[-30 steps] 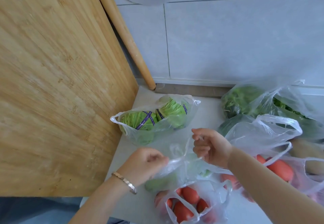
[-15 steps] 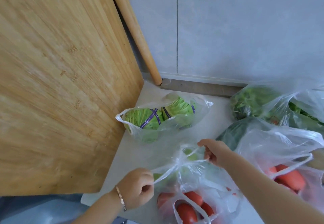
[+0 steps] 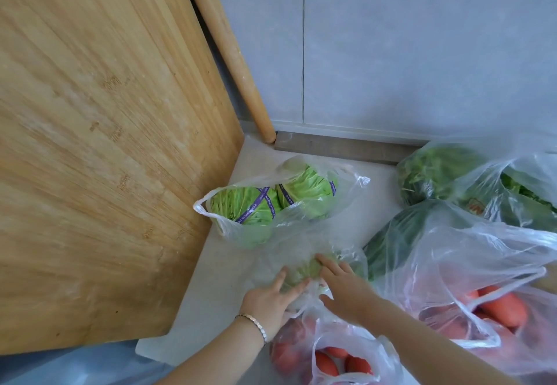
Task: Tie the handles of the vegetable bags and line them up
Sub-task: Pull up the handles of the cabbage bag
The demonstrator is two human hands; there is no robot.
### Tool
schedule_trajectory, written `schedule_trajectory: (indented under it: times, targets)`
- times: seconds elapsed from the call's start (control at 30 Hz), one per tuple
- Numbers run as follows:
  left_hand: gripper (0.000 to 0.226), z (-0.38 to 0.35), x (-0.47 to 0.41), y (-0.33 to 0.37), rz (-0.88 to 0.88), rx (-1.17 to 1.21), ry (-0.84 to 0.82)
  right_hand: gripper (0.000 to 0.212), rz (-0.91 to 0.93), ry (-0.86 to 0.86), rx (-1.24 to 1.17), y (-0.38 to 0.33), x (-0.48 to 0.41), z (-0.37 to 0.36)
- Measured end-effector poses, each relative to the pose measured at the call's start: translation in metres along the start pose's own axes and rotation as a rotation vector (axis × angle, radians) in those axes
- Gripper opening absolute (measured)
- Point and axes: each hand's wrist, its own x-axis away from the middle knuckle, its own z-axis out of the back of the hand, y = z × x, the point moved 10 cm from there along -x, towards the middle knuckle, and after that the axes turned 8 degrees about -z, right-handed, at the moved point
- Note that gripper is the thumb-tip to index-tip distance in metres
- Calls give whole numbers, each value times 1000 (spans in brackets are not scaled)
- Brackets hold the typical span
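Bamboo cutting board (image 3: pixel 105 143) stands upright at left, rolling pin (image 3: pixel 229 52) leaning on the tiled wall behind it. Cabbage bag (image 3: pixel 241 230) lies on the counter (image 3: pixel 217 294) beside the board, handles loose. Left hand (image 3: pixel 268 297), fingers straight and released, rests on the green vegetable bag (image 3: pixel 304 270) at centre; right hand (image 3: pixel 343 288), likewise flat, presses its other side. Tomato bag (image 3: pixel 331 360) touches both wrists; carrot bag (image 3: pixel 482 294) lies at right
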Motion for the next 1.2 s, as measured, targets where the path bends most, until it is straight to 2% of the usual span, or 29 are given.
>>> schedule_trajectory:
  times: [0.1, 0.17, 0.2, 0.27, 0.3, 0.33, 0.4, 0.47, 0.5, 0.53, 0.6, 0.73, 0.8, 0.87, 0.9, 0.97, 1.03, 1.07, 1.13, 1.2]
  targets:
    - [66, 7, 4, 0, 36, 75, -11, 38, -42, -29, -148, 7, 0, 6]
    - [62, 31, 14, -6, 135, 197, 74, 10, -91, 73, -349, 12, 3, 35]
    - [52, 53, 22, -13, 191, 277, 189, 16, -144, 126, -439, 19, 7, 53]
    - [7, 96, 40, -22, 236, 412, 364, 34, -284, 144, -645, 39, 19, 80]
    - [20, 110, 46, -26, 232, 487, 405, 36, -330, 115, -809, 44, 27, 90]
    - [33, 119, 52, -28, 222, 625, 410, 36, -349, 67, -1013, 46, 36, 97]
    - [41, 133, 62, -22, 144, 1192, 401, 32, -290, -59, -1406, 34, 55, 113]
    - [37, 152, 71, -4, 3, 1873, 413, 22, -127, -197, -1583, 8, 75, 130]
    - [35, 161, 74, 4, -78, 2030, 440, 19, -47, -246, -1616, -8, 85, 136]
    - [37, 166, 75, 11, -117, 2031, 456, 23, 17, -275, -1627, -19, 90, 137]
    - [48, 163, 72, 25, -138, 1843, 470, 20, 80, -290, -1582, -37, 96, 134]
    - [61, 153, 62, 48, -245, 1390, 454, 20, 83, -394, -1513, -54, 99, 117]
    - [58, 151, 56, 42, -242, 1313, 453, 21, 75, -428, -1515, -54, 100, 114]
    - [46, 154, 55, 33, -183, 1302, 493, 11, 29, -394, -1399, -47, 98, 113]
    - [27, 157, 55, 27, -144, 1283, 544, 6, -8, -348, -1296, -41, 94, 112]
    - [15, 162, 59, 18, -69, 1252, 657, 18, -71, -247, -1119, -25, 81, 112]
    - [20, 157, 62, -1, 46, 1316, 763, 26, -161, -177, -1110, -3, 68, 106]
    - [29, 151, 63, -14, 107, 1386, 798, 25, -221, -165, -1192, 10, 62, 101]
    - [48, 134, 61, -32, 194, 1594, 793, 21, -344, -199, -1508, 29, 54, 82]
    - [58, 120, 56, -34, 193, 1934, 791, 28, -403, -233, -1848, 32, 49, 67]
